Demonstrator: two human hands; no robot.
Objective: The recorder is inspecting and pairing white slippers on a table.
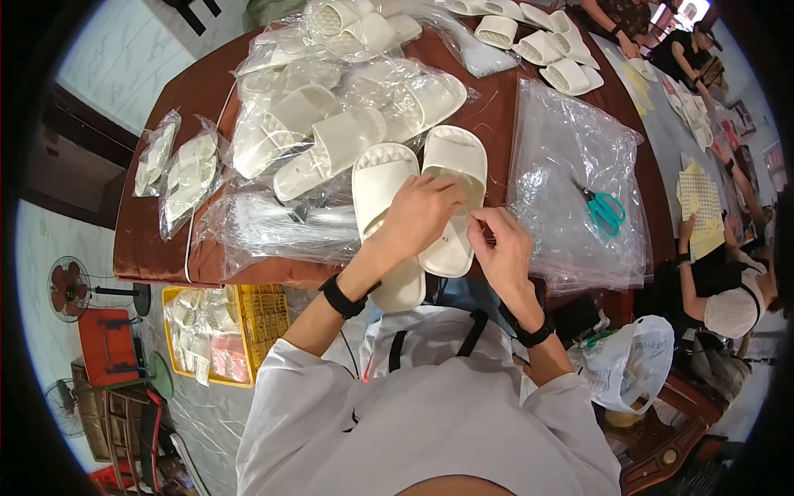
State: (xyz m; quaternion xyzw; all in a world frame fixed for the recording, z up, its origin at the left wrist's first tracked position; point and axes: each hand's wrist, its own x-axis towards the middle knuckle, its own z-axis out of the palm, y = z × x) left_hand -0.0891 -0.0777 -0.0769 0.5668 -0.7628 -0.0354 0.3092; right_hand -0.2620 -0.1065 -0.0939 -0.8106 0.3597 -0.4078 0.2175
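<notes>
A pair of cream slippers lies side by side at the table's front edge: the left slipper (379, 183) and the right slipper (456, 153), each with a wide strap. My left hand (420, 213) reaches across both, its fingers bent and closed together at the right slipper's strap opening; what they pinch is too small to make out. Close beside that slipper's outer edge, my right hand (501, 246) has thumb and forefinger pressed together. Anything between those fingertips cannot be made out.
Bagged slippers (331, 136) pile up behind and left. Clear plastic bags (550, 178) lie at right with teal-handled scissors (606, 213) on top. A bundle of clear strips (281, 221) sits left. A yellow crate (266, 318) stands below. Co-workers sit along the right.
</notes>
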